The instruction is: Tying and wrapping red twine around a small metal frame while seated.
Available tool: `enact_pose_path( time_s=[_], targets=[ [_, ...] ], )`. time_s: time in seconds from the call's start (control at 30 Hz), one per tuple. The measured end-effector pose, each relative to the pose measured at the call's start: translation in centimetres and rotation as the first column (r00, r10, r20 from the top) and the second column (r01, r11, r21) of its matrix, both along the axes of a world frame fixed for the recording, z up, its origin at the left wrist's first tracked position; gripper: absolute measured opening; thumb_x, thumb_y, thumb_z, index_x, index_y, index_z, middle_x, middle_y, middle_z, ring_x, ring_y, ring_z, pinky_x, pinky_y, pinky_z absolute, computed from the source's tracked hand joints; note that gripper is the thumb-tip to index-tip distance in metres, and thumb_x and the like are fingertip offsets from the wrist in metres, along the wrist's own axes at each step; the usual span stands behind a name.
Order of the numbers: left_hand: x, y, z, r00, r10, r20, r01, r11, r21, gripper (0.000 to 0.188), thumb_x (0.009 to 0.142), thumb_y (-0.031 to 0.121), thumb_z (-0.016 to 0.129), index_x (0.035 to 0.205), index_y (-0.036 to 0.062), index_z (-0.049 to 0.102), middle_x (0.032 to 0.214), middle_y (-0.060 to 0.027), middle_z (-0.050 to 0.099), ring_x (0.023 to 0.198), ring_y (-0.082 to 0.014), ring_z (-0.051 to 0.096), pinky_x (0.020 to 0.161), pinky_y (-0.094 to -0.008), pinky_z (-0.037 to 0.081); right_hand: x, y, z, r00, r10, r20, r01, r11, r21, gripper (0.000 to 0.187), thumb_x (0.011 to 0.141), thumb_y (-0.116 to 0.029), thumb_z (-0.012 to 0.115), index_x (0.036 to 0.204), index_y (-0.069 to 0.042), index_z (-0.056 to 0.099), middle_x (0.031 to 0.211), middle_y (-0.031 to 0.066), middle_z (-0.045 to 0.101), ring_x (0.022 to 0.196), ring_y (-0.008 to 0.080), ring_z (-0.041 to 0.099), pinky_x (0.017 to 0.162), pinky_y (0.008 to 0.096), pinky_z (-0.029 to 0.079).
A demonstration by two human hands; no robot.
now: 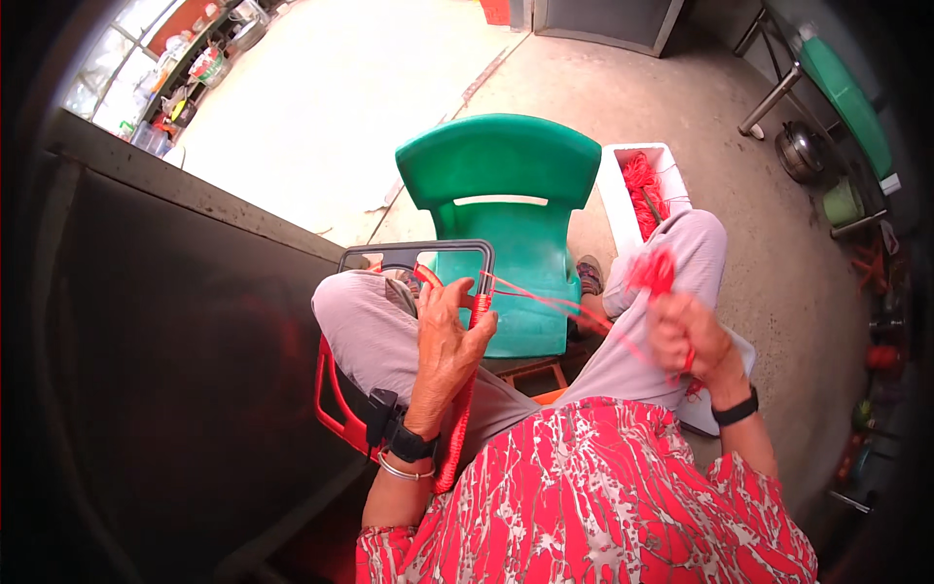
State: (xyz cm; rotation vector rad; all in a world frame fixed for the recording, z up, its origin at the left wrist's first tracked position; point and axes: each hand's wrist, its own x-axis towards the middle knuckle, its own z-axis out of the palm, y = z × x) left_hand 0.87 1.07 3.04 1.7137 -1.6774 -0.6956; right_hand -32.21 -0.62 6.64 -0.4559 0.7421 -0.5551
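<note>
A dark rectangular frame (pixel 418 243) rests across my left thigh, and red cord (pixel 481 310) is wound tightly along its right bar. My left hand (pixel 449 336) grips that wrapped bar, thumb and fingers on either side of it. Out to the right, above my right thigh, my right hand (pixel 689 336) is closed round a bundle of red cord (pixel 654 270), smeared by motion. Two strands (pixel 555 305) stretch between the bar and my right hand. The lower part of the frame is partly hidden by my left arm.
Facing me is a green plastic chair (pixel 501 161). A white box (pixel 615 200) of red cord stands beside my right knee. At my left rises a dark panel (pixel 185 360). Another green seat (pixel 846 92) and a metal pot (pixel 800 151) are at the far right.
</note>
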Motion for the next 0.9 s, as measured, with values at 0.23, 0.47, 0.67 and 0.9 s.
enact_pose_path(
  time_s=[0.23,0.47,0.67,0.9],
  targets=[
    [0.6,-1.0,-2.0,0.994,-0.107,0.027,0.109,0.991,-0.084,0.048,0.072,0.019,0.069,0.115,-0.0008,0.061,0.101,-0.0198,0.065,0.102,-0.0321,0.058,0.101,-0.0405,0.037,4.1,3.8,-0.8,0.968,0.164,-0.191,-0.147,0.984,0.099,0.015,0.097,-0.019,0.058,0.106,-0.009,0.053,0.060,-0.0079,0.034,0.043,0.0018,0.031,0.036,0.0182,0.026],
    [0.2,-0.6,-1.1,0.998,-0.004,-0.058,0.001,0.999,-0.052,0.027,0.070,0.019,0.070,0.087,0.0001,0.061,0.085,-0.0139,0.054,0.086,-0.0277,0.053,0.078,-0.0379,0.043,3.5,3.8,-0.5,0.711,0.124,-0.692,-0.370,0.903,-0.218,0.023,0.092,-0.023,0.065,0.101,-0.002,0.068,0.071,-0.0018,0.057,0.060,0.0044,0.047,0.053,0.0239,0.041],
    [0.3,-0.3,-1.1,0.999,-0.024,-0.047,0.022,0.999,-0.046,0.024,0.070,0.017,0.069,0.084,0.0009,0.059,0.086,-0.0136,0.055,0.087,-0.0306,0.052,0.084,-0.0408,0.041,1.8,3.6,-2.0,0.653,-0.060,-0.755,-0.410,0.810,-0.418,0.027,0.091,-0.023,0.065,0.107,-0.002,0.068,0.073,-0.0022,0.057,0.068,0.0059,0.050,0.063,0.0262,0.044],
    [-0.3,-0.3,-1.5,0.998,0.000,-0.069,-0.008,0.993,-0.118,0.046,0.076,0.015,0.073,0.116,0.0004,0.057,0.102,-0.0140,0.060,0.100,-0.0280,0.057,0.091,-0.0369,0.044,4.5,-3.5,-1.9,0.543,-0.420,-0.727,-0.410,0.623,-0.666,0.030,0.088,-0.024,0.060,0.107,-0.001,0.056,0.071,0.0088,0.059,0.064,0.0231,0.058,0.059,0.0351,0.045]
  ],
)
